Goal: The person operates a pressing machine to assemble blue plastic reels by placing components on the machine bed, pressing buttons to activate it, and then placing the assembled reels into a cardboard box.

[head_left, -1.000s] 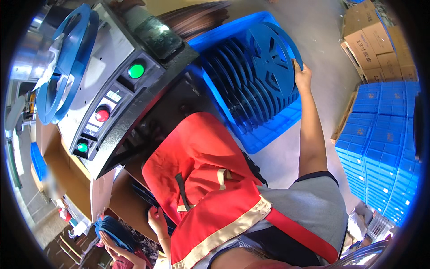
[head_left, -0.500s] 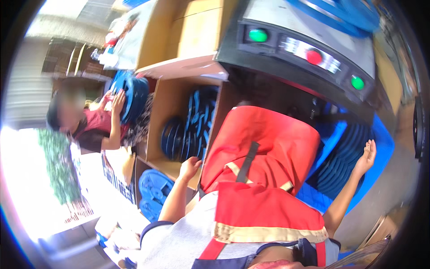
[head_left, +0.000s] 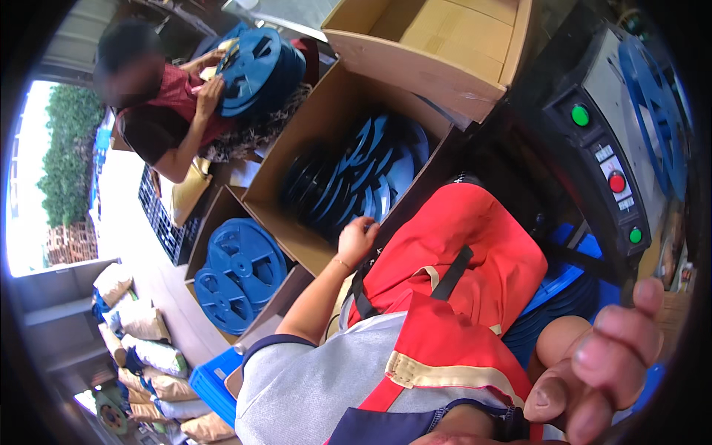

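Left hand [head_left: 357,239] stretched forward, arm extended from grey sleeve, fingers loosely curled, resting on near rim of open cardboard box [head_left: 311,141]; holding nothing. Blue reels [head_left: 356,174] stacked on edge inside box, just beyond fingertips. Right hand [head_left: 597,356] raised close to camera at lower right, fingers spread open, empty. Red apron [head_left: 460,252] between arms. Another person [head_left: 159,104] at upper left, holding blue reel [head_left: 252,63].

The blue plastic reels [head_left: 356,178] stand on edge in a row inside the open cardboard box [head_left: 311,133], leaning toward its right wall. They are round, with cut-out spokes, and fill the middle of the box.
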Demonstrator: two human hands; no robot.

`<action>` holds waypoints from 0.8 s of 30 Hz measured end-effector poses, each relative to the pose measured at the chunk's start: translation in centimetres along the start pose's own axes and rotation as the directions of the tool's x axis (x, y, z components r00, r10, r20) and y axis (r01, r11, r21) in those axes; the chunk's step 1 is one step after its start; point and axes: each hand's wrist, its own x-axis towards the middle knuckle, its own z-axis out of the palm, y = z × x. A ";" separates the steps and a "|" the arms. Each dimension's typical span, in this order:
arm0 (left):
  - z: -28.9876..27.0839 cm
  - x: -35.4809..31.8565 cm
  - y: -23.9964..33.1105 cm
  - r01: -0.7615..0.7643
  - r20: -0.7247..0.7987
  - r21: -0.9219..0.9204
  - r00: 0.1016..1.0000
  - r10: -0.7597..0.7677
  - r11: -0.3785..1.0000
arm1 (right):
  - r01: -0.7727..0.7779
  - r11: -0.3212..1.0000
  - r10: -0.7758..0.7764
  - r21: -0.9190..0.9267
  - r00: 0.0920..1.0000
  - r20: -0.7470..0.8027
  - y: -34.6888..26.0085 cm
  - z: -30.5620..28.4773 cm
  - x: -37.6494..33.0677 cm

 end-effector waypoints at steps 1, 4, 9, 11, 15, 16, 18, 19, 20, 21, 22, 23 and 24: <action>0.1 0.9 -1.5 0.008 -0.006 0.013 1.000 -0.008 1.000 | -0.007 0.999 0.008 0.037 1.000 -0.016 -0.5 1.4 0.7; 0.8 4.7 -7.5 0.031 -0.140 0.119 0.990 -0.014 0.992 | -0.107 0.962 0.124 0.252 0.991 -0.053 -1.7 5.3 -0.1; -1.1 13.2 -14.6 0.252 -0.283 0.337 0.946 -0.158 0.907 | -0.491 0.801 0.368 0.344 0.855 0.364 -0.8 10.3 -3.3; -2.5 16.3 -16.0 0.325 -0.431 0.452 0.895 -0.115 0.831 | -0.686 0.721 0.581 0.094 0.673 0.458 0.3 13.8 -8.8; -5.8 20.2 -18.8 0.514 -0.523 0.532 0.825 -0.216 0.673 | -0.869 0.470 0.775 -0.154 0.323 0.543 -2.4 14.5 -20.1; -6.6 20.8 -20.4 0.513 -0.477 0.471 0.833 -0.282 0.718 | -0.897 0.402 0.804 -0.186 0.248 0.541 -3.3 14.2 -21.5; -7.8 21.8 -21.6 0.481 -0.313 0.488 0.875 -0.368 0.728 | -0.913 0.301 0.844 -0.274 0.121 0.523 -5.1 13.6 -23.4; -8.1 22.2 -22.2 0.450 -0.271 0.517 0.893 -0.359 0.729 | -0.907 0.275 0.850 -0.319 0.074 0.521 -6.0 13.2 -24.3; -8.3 22.9 -22.3 0.409 -0.232 0.594 0.912 -0.340 0.693 | -0.900 0.243 0.857 -0.363 0.024 0.515 -6.6 13.2 -24.9; -8.0 23.2 -22.0 0.357 -0.236 0.618 0.934 -0.268 0.700 | -0.904 0.215 0.867 -0.369 0.002 0.499 -6.9 13.2 -25.0; -7.7 23.8 -20.8 0.332 -0.209 0.651 0.943 -0.259 0.683 | -0.911 0.174 0.880 -0.374 -0.027 0.473 -7.5 13.2 -25.0; -7.2 24.4 -19.7 0.276 -0.137 0.702 0.957 -0.255 0.656 | -0.917 0.127 0.898 -0.378 -0.055 0.436 -8.2 13.3 -25.0; -6.3 24.3 -20.0 0.276 -0.134 0.684 0.957 -0.256 0.675 | -0.919 0.124 0.902 -0.373 -0.053 0.429 -7.9 13.3 -25.0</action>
